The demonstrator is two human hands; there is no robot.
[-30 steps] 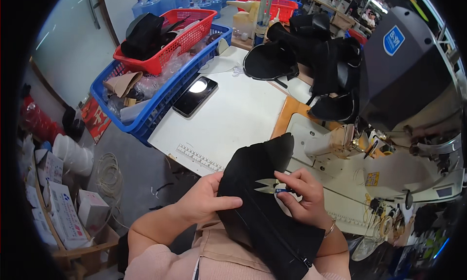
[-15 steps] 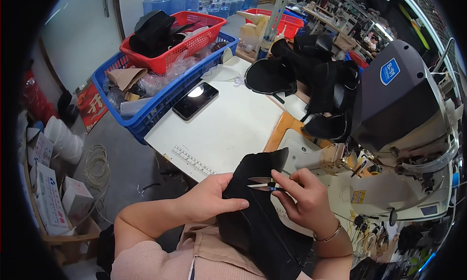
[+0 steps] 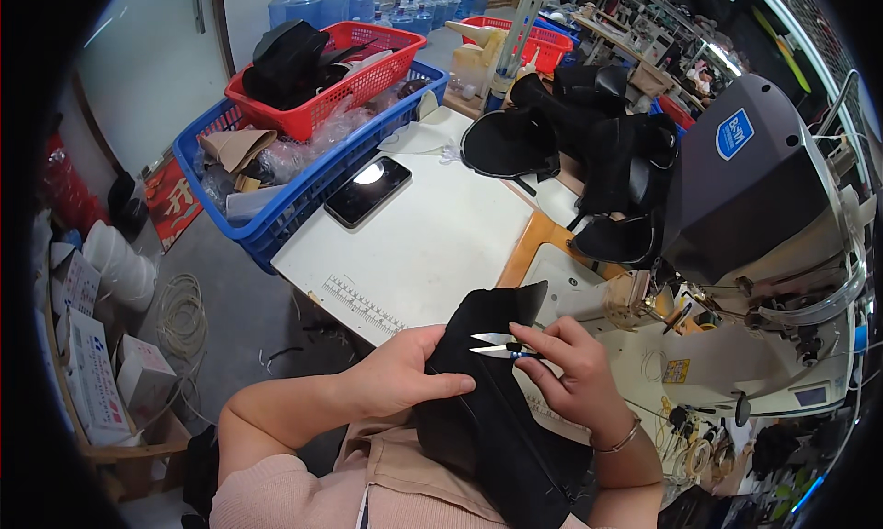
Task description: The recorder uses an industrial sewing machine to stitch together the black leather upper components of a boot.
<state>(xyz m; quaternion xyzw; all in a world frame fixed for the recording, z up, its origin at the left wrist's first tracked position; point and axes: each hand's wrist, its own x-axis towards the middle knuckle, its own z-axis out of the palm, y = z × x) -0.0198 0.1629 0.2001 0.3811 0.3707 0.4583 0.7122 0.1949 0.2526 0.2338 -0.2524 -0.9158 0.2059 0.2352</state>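
Note:
A black boot upper [image 3: 501, 419] with a long seam or zip lies across my lap, its top edge over the near edge of the table. My left hand [image 3: 402, 374] grips its left side, thumb on top and fingers hidden underneath. In my right hand [image 3: 572, 368] is a small pair of thread snips [image 3: 497, 346], held between thumb and fingers. Both pale blades point left over the black fabric, slightly apart. Whether a thread lies between them is too small to tell.
A sewing machine [image 3: 736, 189] stands at the right. More black boot uppers [image 3: 589, 143] are piled behind on the white table [image 3: 414, 253]. A phone [image 3: 368, 191] lies near a blue basket [image 3: 267, 230], which carries a red basket [image 3: 340, 101]. Boxes [image 3: 97, 373] stand at lower left.
The snips' blades have turned a little and catch more light. My right hand has shifted slightly; my left hand keeps its hold on the boot upper.

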